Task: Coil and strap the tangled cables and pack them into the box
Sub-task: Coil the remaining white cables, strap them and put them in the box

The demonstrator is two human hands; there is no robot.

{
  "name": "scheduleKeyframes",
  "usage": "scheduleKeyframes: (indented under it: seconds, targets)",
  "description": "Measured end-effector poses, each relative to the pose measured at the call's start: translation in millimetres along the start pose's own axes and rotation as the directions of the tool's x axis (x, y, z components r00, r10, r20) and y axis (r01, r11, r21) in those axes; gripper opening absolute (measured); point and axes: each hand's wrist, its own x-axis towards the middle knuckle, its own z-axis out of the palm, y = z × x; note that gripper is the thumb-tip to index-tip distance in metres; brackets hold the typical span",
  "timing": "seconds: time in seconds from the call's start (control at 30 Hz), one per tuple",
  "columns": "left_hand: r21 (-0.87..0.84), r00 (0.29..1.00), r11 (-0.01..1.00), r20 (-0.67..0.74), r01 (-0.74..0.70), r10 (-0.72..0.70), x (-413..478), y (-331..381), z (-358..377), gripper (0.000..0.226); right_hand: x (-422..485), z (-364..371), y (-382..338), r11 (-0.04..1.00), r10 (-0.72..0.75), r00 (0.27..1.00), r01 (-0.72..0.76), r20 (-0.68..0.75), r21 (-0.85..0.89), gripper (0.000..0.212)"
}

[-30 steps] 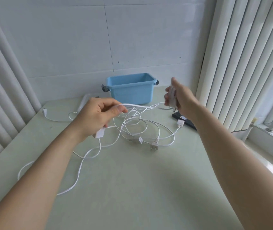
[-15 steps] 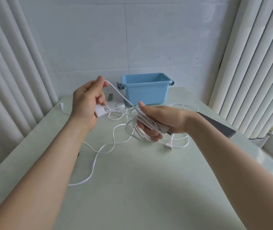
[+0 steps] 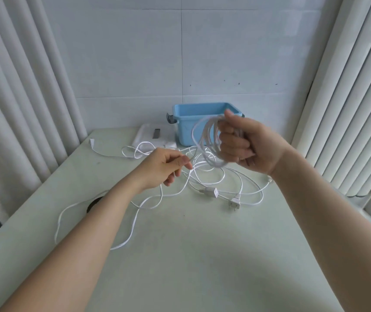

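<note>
Several loops of white cable (image 3: 204, 143) hang gripped in the raised right hand (image 3: 245, 145), just before the blue box (image 3: 186, 131), probably to hold the coil clear of the tangle. The left hand (image 3: 164, 165) pinches a trailing strand, apparently to feed it; the rest sprawls on the worktop (image 3: 191, 255).

Soft daylight is admitted from the right; edge blinds (image 3: 349, 86) are bowed; the held coil (image 3: 203, 141) is motion-blurred.

right hand (image 3: 244, 146) gripping, left hand (image 3: 165, 167) maybe pinching
</note>
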Motion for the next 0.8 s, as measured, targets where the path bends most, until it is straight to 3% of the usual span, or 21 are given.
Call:
scheduleKeyframes:
  seconds: [0.13, 0.27, 0.37, 0.5, 0.67, 0.8]
  targets:
    - [0.152, 0.996, 0.988, 0.088, -0.025, 0.011, -4.2, 17.0, 15.8, 0.020, 8.8, -2.5, 0.4, 0.974, -0.157, 0.946, 0.196, -0.282, 0.118, 0.026]
    - [0.248, 0.995, 0.968, 0.093, -0.044, 0.021, -6.4, 32.2, 23.3, 0.015, 14.2, -3.4, 11.1, 0.968, -0.233, 0.874, 0.249, -0.427, -0.018, 0.028]
    - [0.391, 0.992, 0.913, 0.090, -0.117, 0.089, -11.0, 44.6, 22.8, 0.011, 19.5, -1.3, 22.6, 0.961, -0.276, 0.860, 0.240, -0.429, -0.135, 0.032]
    - [0.565, 0.984, 0.813, -0.013, -0.139, 0.178, -16.8, 56.0, 23.9, 0.025, 23.7, 6.7, 38.5, 0.945, -0.282, 0.864, 0.176, -0.418, -0.274, 0.036]
    - [0.404, 0.970, 0.908, -0.156, -0.109, 0.186, -17.3, 60.5, 17.0, 0.013, 20.0, 13.0, 46.1, 0.958, -0.103, 0.919, -0.011, -0.381, -0.287, 0.041]
    - [0.304, 0.989, 0.952, -0.127, -0.035, 0.076, -16.4, 53.9, 10.2, 0.003, 21.8, 11.2, 53.2, 0.920, 0.116, 0.984, -0.158, -0.137, -0.358, 0.071]
